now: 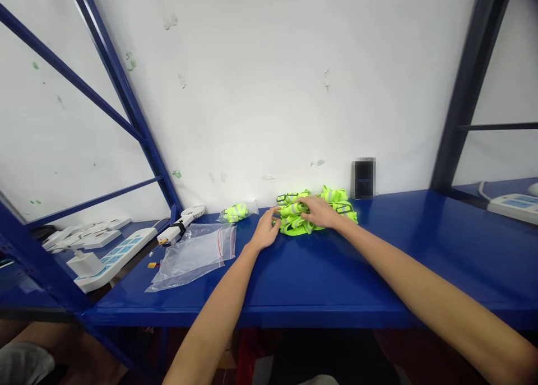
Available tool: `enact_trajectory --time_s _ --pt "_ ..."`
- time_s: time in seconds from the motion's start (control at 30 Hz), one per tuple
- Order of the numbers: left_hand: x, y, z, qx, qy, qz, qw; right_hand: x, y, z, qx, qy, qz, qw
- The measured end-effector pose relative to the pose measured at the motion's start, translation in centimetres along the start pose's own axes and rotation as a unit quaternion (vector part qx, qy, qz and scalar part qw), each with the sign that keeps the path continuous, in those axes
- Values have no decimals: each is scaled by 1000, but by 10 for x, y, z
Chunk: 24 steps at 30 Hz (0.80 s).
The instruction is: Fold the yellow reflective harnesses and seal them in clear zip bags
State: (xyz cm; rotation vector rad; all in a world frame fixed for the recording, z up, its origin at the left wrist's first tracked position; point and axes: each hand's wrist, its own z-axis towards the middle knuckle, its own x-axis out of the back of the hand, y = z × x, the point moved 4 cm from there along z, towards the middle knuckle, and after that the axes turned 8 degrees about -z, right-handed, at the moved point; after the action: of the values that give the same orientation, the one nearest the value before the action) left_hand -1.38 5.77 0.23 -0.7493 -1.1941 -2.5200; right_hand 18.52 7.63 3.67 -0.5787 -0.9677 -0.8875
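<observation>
A pile of neon yellow-green straps with grey reflective stripes and dark buckles (296, 225) lies on the blue table (319, 278), close to the wall. At the pile's left edge is my left hand (266, 230), its fingers apart and touching or nearly touching the straps. My right hand (320, 211) reaches over the middle of the pile, its fingers curled on a strap roll. Farther left, a clear bag (251, 207) holds a similar yellow-green bundle (236, 212). Flat clear zip bags with a red line (193, 256) lie at the table's left side.
Left of the bags are a white device with a black strap (170, 233), a small white fan (193, 211) and a yellow connector (153, 265). A power strip (121, 256) bridges the left edge. A dark upright object (363, 180) stands by the wall. Blue frame posts (126, 93) rise at left.
</observation>
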Motion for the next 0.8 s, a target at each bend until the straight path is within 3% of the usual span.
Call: enact_trajectory --time_s 0.17,0.3,0.37,0.47,0.6,0.7,0.8 --pt "9 8 -1 22 80 -55 995 21 -9 -2 -47 119 45 991" --pt "22 13 -1 12 176 -100 979 47 -11 -10 -120 219 253 935" --pt "25 13 1 24 180 -155 971 52 -15 -13 -139 210 382 889" --pt "25 13 3 54 140 -255 955 50 -23 -16 -164 148 543 810" --pt "24 22 3 35 111 -268 956 40 -30 -18 -170 107 666 718" --pt "23 27 1 2 105 -235 966 34 -33 -19 -174 90 706 680" --pt "24 31 -2 -12 126 -213 969 34 -32 -19 -193 94 710 671"
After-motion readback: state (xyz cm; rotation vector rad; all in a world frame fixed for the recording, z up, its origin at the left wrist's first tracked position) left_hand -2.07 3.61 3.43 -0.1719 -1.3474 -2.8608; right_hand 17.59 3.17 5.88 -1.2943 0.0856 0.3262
